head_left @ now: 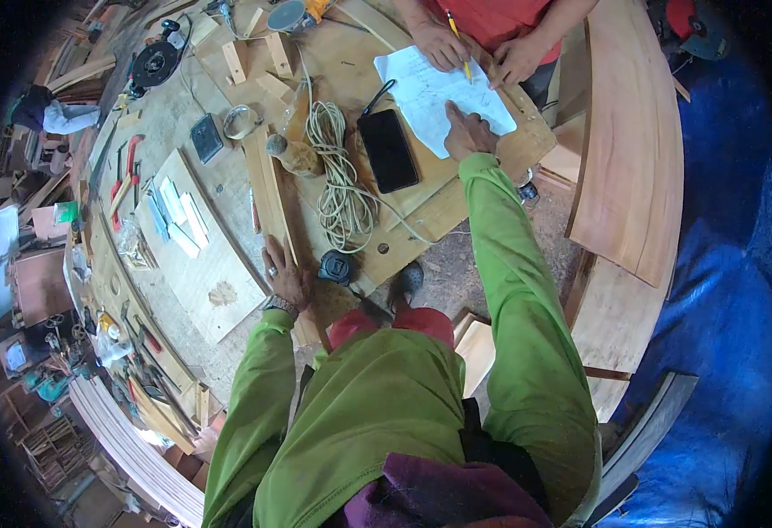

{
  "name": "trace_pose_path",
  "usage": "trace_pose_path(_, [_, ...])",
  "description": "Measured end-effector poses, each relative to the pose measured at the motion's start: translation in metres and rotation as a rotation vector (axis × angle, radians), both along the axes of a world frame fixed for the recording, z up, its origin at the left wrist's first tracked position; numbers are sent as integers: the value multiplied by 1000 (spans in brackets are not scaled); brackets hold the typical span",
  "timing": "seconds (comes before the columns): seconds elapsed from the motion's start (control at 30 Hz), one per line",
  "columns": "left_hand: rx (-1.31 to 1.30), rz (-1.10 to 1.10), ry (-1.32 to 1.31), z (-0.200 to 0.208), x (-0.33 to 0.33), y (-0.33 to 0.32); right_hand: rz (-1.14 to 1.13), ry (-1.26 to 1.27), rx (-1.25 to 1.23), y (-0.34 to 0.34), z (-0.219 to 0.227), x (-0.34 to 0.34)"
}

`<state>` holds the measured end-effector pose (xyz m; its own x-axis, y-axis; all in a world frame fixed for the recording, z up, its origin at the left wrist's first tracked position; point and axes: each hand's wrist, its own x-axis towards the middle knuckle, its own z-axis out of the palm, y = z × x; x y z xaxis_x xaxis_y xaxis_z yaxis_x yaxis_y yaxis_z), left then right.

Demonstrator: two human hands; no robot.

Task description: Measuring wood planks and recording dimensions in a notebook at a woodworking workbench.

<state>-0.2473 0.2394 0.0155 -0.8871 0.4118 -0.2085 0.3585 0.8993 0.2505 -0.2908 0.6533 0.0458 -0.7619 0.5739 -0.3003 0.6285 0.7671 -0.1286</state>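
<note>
My left hand (287,280) lies with fingers apart on a long narrow wooden board (272,207) at the table's near edge. A black tape measure (337,267) sits just right of it. Farther forward, my right hand (471,135) holds nothing; its index finger is stretched onto a white sheet of paper (421,97) with faint markings, and its other fingers are curled. Across the sheet, another person's hand (440,46) holds a yellow pencil (453,24); that person's other hand (516,62) rests at the paper's edge. A black phone (388,151) with a strap lies left of the paper.
A coiled pale cord (338,167) and a bottle (294,156) stand between the phone and the board. Leftward are a flat panel with white strips (177,211), a red clamp (129,180) and a power tool (154,64). Wide curved planks (628,150) and a blue tarp (720,290) lie right.
</note>
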Motion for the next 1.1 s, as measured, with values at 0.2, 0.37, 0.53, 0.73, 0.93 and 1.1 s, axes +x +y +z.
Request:
trace_pose_path(0.2, [-20,30,-23,-1,0,0,41,43,-42,5,1,2])
trace_pose_path(0.37, [-8,1,-7,1,1,0,117,-21,-82,9,8,5])
trace_pose_path(0.53, [3,-46,40,-10,-3,-8,134,-16,-72,11,6,5])
trace_pose_path(0.73, [-41,-11,-6,0,-1,-1,127,-36,-45,5,9,5])
trace_pose_path(0.93, [-31,17,-8,-1,-1,-2,9,-95,-33,6,12,-9])
trace_pose_path(1.1, [-19,-5,25,0,1,0,-2,-145,-80,13,13,-18])
